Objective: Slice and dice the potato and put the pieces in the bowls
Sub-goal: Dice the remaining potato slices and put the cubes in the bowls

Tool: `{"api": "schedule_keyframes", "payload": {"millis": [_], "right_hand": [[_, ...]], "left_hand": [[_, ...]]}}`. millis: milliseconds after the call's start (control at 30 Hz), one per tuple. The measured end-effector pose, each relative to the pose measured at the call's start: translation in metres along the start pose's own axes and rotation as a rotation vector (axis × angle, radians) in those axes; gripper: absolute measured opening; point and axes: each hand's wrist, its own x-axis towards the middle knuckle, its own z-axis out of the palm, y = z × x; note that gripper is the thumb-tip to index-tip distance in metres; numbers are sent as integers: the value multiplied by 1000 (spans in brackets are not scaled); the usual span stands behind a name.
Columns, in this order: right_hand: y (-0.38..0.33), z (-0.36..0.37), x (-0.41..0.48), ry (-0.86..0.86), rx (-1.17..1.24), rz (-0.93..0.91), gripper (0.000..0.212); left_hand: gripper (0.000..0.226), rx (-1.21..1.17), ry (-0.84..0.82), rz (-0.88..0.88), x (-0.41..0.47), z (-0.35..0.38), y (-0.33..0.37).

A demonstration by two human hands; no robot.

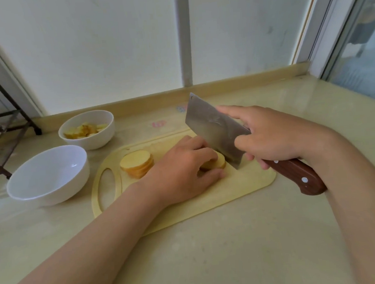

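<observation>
A white bowl point(48, 176) is set leftmost; potato pieces point(84, 130) are held in a second bowl point(93, 140) behind. Counter markings point(158, 123) are unreadable. On the cutting board point(208, 202), stacked slices point(137, 164) lie beside further slices point(217, 163) pinched by the curled left hand point(184, 171). The cleaver point(212, 131) is gripped by the right hand point(270, 136), forefinger along the blade.

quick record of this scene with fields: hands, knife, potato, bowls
left hand: holds potato piece down on cutting board
right hand: grips cleaver by handle, forefinger along blade
cleaver: blade down at the held potato piece
slice stack: on board, left of left hand
near bowl: white, no pieces inside
far bowl: white, holds yellowish pieces
</observation>
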Motion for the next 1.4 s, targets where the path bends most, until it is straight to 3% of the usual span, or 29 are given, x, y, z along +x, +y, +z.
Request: {"api": "schedule_keyframes", "payload": {"millis": [200,800,1100,1400], "right_hand": [[-1,2,0,-7,-20,-3,85],[-10,1,-5,-96,-123,6,83],[-13,2,-3,-117,-182,21,83],[-19,-3,1,-152,-18,194,89]], "left_hand": [[18,-40,-22,77,-2,0,-4],[26,-147,-22,60,-3,0,-7],[24,-50,-23,159,-2,2,-6],[19,-46,-31,133,-3,-2,-6]]}}
